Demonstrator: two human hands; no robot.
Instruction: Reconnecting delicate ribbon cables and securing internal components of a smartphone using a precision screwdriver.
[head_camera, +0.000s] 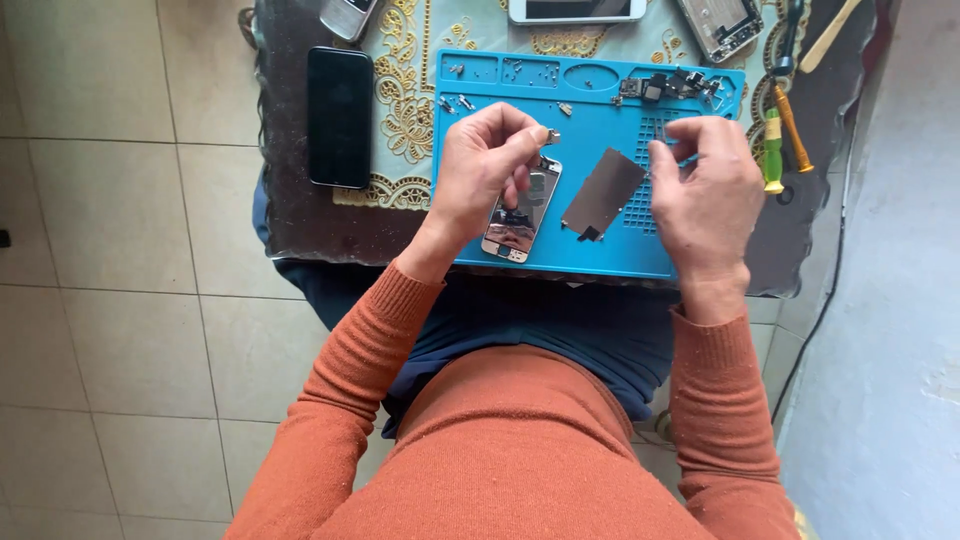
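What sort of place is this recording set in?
Likely a small phone-repair spot, perhaps at home: a blue repair mat with tiny screws, an opened phone under the left hand, screwdrivers, spare phones, and a tiled floor.

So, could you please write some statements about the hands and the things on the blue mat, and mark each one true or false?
1. The left hand pinches a small metal piece above the opened phone screen. True.
2. The blue mat lies on the floor tiles. False: it lies on a small table with a patterned cloth.
3. A flat grey metal plate lies on the mat between the two hands. True.
4. The right hand holds the yellow-green screwdriver. False: that tool lies on the table, right of the mat.
5. A black phone lies left of the mat. True.
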